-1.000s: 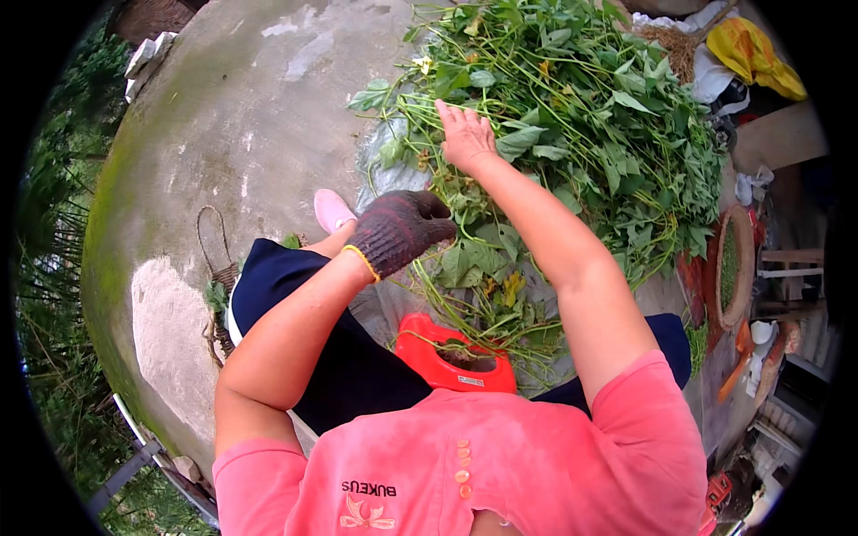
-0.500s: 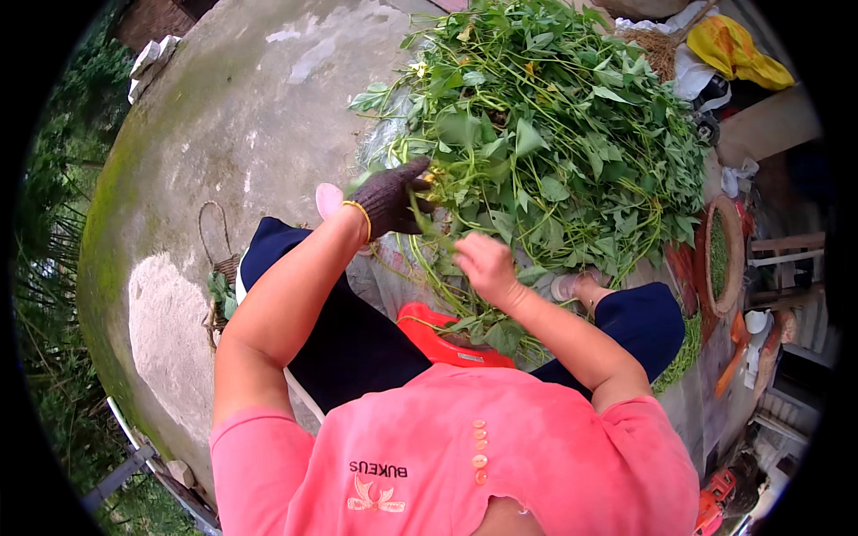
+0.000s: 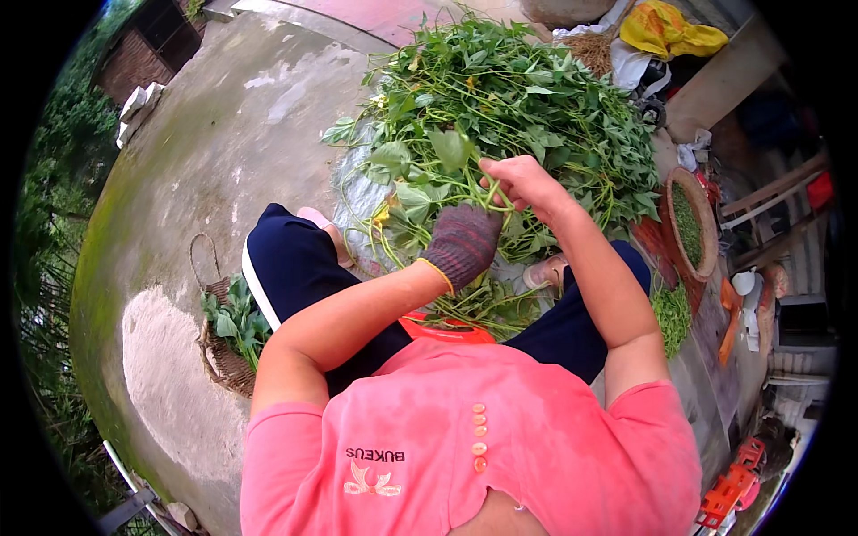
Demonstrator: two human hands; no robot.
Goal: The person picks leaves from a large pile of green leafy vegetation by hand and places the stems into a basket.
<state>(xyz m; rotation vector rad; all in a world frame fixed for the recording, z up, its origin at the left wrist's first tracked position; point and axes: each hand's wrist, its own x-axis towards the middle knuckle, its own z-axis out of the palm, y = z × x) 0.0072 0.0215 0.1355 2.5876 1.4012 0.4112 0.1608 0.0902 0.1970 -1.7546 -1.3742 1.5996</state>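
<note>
Vines (image 3: pixel 472 189) are up between my hands, over the near edge of the leafy pile (image 3: pixel 527 112). My left hand (image 3: pixel 466 238), in its dark glove, looks closed round the stems, though its fingertips are hidden. My right hand (image 3: pixel 529 186) has its fingers curled against a stem at the top of that bunch; whether they truly pinch it, I cannot tell.

I judge this stuff light and bendy, the stems firm enough to grip, perhaps a bit slick, the leaves (image 3: pixel 452 149) soft and easily torn. Best hold is low on bare stem, where several run together.

My left knee (image 3: pixel 279 246) and right knee (image 3: pixel 627 266) bound the near side. Leftward, past the sheet (image 3: pixel 351 192), concrete (image 3: pixel 237 170) gives my elbow room; the basket (image 3: pixel 231 362) stands beyond that knee. Rightward, the pile and the round tray (image 3: pixel 708 236) crowd my swing.
</note>
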